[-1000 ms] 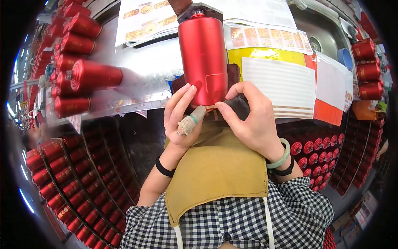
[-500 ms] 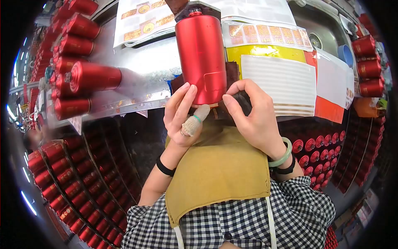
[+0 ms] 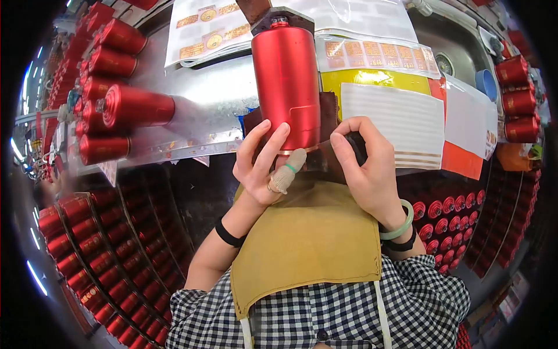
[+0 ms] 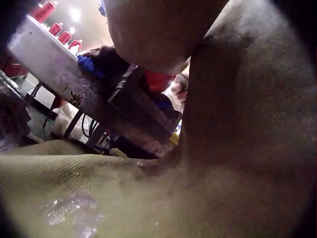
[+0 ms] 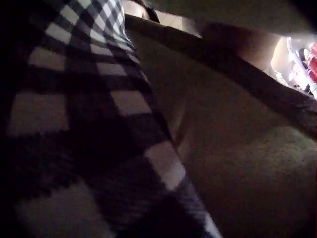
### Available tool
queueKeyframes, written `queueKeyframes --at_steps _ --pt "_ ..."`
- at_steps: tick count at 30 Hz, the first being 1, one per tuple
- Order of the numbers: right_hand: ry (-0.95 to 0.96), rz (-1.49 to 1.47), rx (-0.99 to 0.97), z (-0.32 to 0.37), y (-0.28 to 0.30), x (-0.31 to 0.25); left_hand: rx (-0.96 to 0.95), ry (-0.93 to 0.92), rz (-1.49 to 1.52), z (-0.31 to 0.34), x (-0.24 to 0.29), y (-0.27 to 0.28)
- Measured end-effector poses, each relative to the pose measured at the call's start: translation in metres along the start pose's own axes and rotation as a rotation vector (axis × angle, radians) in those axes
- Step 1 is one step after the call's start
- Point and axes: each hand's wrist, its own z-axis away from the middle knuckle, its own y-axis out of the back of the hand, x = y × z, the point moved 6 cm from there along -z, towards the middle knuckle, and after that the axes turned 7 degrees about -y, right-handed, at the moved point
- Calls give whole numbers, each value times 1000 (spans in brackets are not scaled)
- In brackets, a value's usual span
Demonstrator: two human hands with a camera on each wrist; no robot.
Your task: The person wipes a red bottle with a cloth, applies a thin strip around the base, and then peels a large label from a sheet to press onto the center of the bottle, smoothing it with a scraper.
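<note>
A red metal canister [image 3: 286, 87] lies lengthwise in front of me, its neck against a dark metal block [image 3: 290, 16]. Along its near rim runs a thin gold strip [image 3: 312, 149]. My left hand [image 3: 261, 174] is at the near left end, two fairly straight fingers against the side. A pale cloth finger sleeve [image 3: 290, 168], banded green, covers one digit right at the rim. To the right of the canister is my right hand [image 3: 372, 168], thumb and forefinger tips close together, with nothing visible between them. Both wrist views are dark and show mostly apron and checked cloth.
Dark padding [image 3: 329, 110] lies beside the canister. Several red canisters stand at the left [image 3: 139, 106] and right [image 3: 520, 99]. Printed sheets [image 3: 378, 55], a striped white sheet [image 3: 392, 125] and a blue cup [image 3: 485, 83] are on the metal bench [image 3: 197, 110]. Racked canisters fill both sides below.
My right hand has moved off the canister's near rim, out to the right and slightly upward. My left hand stays at the near end, its sleeved digit shifted right along the rim.
</note>
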Motion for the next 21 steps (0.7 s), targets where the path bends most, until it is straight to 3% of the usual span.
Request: queueKeyframes --at_steps 4,6,12,15,16,18,21 --pt "34 -7 21 2 6 2 -50 -118 -84 -10 9 1" --pt "78 13 26 2 12 3 15 -50 -161 -13 13 0" --pt "104 -115 123 4 18 8 -81 54 -211 -22 32 -10" --pt "500 239 166 8 21 -17 7 183 -193 -20 33 -13" --pt "500 244 167 9 20 -19 3 78 -166 -13 30 -10" --pt "657 247 83 18 8 -30 62 268 103 4 9 -4" --pt "688 271 89 23 -5 -30 102 297 139 2 1 -2"
